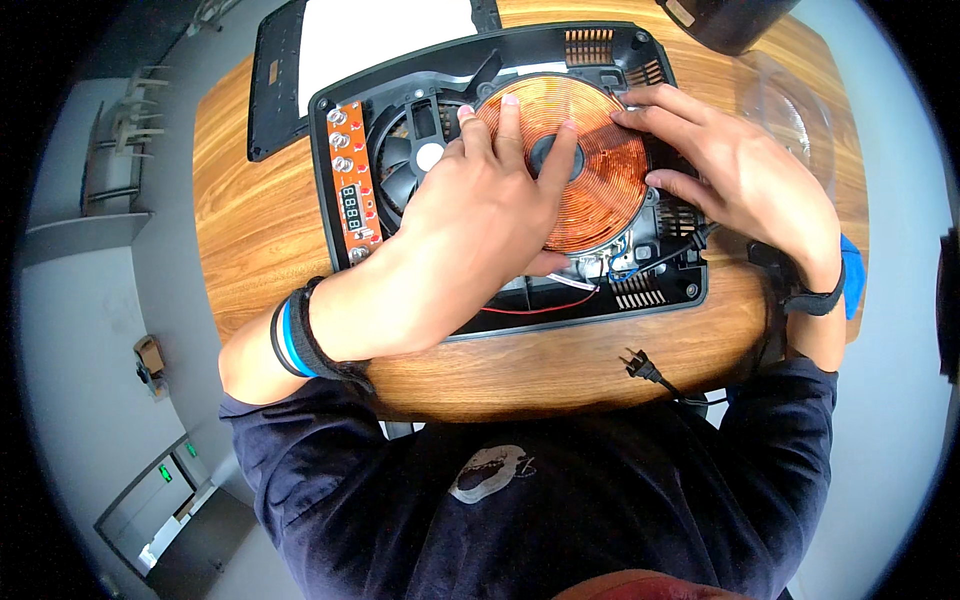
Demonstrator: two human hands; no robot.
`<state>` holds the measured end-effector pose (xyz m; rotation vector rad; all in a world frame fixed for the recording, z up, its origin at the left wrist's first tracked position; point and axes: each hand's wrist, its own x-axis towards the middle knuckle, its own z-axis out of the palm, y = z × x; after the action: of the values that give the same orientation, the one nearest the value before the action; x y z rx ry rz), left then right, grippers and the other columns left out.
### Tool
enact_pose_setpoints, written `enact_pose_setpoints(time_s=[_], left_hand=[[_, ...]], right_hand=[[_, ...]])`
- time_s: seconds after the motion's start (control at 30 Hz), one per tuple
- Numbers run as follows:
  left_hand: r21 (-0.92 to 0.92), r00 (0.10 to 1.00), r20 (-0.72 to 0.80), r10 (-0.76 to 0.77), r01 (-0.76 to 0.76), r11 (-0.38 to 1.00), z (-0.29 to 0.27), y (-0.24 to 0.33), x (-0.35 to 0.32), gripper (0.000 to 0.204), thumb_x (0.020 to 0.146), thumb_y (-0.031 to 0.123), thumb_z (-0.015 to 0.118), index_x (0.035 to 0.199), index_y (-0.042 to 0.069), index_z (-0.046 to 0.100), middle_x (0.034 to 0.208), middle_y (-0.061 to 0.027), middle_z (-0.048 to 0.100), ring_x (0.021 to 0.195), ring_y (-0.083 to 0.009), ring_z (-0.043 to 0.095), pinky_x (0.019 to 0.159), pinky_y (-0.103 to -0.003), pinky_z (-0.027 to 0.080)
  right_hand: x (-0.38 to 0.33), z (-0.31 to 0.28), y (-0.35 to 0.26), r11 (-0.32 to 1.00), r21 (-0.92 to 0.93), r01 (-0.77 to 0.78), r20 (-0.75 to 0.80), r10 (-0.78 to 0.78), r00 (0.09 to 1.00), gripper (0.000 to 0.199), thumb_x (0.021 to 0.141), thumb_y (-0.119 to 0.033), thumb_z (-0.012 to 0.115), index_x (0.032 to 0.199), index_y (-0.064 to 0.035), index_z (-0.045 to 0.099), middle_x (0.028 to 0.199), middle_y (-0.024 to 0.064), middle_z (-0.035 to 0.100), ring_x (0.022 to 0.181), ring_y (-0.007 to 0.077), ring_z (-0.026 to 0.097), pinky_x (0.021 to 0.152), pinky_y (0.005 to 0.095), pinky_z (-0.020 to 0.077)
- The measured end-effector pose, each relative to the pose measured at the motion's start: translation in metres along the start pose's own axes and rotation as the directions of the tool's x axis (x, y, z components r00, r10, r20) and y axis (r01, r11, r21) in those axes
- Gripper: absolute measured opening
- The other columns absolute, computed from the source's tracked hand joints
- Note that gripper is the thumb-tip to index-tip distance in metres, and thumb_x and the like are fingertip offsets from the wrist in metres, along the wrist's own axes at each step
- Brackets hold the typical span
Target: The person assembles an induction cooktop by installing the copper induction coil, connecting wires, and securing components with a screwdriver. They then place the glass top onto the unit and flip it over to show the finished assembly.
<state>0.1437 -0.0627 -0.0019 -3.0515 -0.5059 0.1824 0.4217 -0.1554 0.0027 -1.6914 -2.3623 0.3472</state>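
Note:
An induction cooker's black base [487, 318] lies open on the table. Its round copper coil [606, 205] shows a dark centre. My left hand [490, 190] rests over the left part of the coil with its fingers spread, and it hides part of the fan [398, 180]. At the coil's right rim is my right hand [725, 160]. Its fingers and thumb are apart and curved, and the fingertips touch or nearly touch the rim. An orange circuit board [350, 190] with buttons and a small display runs along the base's left side. Wires [620, 270] show below the coil.
A black panel [272, 100] with a white sheet [385, 35] lies behind the base. A dark container [725, 20] and a clear round dish [795, 120] stand at the right. Near the wooden table's [500, 385] front edge lies a power plug [645, 368].

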Motion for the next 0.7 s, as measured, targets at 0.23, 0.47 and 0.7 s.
enact_pose_setpoints(time_s=[0.23, 0.47, 0.7], left_hand=[[-0.001, 0.999, -0.033, 0.003, -0.003, 1.000, 0.005, 0.002, 0.002, 0.123, 0.078, 0.070, 0.084, 0.168, -0.002, 0.041, 0.151, -0.0428, 0.055, 0.129, -0.0601, 0.066, 0.103, -0.052, 0.063], [0.045, 1.000, 0.003, -0.022, 0.022, 0.999, 0.003, 0.008, 0.002, 0.123, 0.077, 0.072, 0.084, 0.168, 0.001, 0.043, 0.150, -0.0410, 0.058, 0.128, -0.0586, 0.067, 0.104, -0.052, 0.062], [0.010, 1.000, 0.030, -0.008, 0.008, 1.000, 0.001, 0.000, 0.000, 0.122, 0.079, 0.068, 0.085, 0.170, 0.001, 0.039, 0.153, -0.0376, 0.058, 0.131, -0.0531, 0.064, 0.109, -0.050, 0.059]], right_hand=[[0.004, -0.005, -0.002, 1.000, -0.008, 0.002, 0.023, -0.002, 1.000, 0.046, 0.098, -0.012, 0.077, 0.141, -0.0025, 0.066, 0.140, 0.0143, 0.067, 0.120, 0.0433, 0.070, 0.099, 0.0512, 0.0601], [0.005, -0.005, -0.004, 1.000, 0.006, -0.015, 0.020, 0.015, 1.000, 0.042, 0.098, -0.012, 0.077, 0.137, -0.0019, 0.067, 0.135, 0.0139, 0.067, 0.117, 0.0437, 0.070, 0.096, 0.0514, 0.0605], [0.003, -0.007, -0.006, 0.998, 0.017, -0.059, 0.077, 0.057, 0.995, 0.052, 0.098, -0.015, 0.079, 0.147, -0.0068, 0.067, 0.158, 0.0125, 0.063, 0.135, 0.0406, 0.067, 0.112, 0.0480, 0.0588]])
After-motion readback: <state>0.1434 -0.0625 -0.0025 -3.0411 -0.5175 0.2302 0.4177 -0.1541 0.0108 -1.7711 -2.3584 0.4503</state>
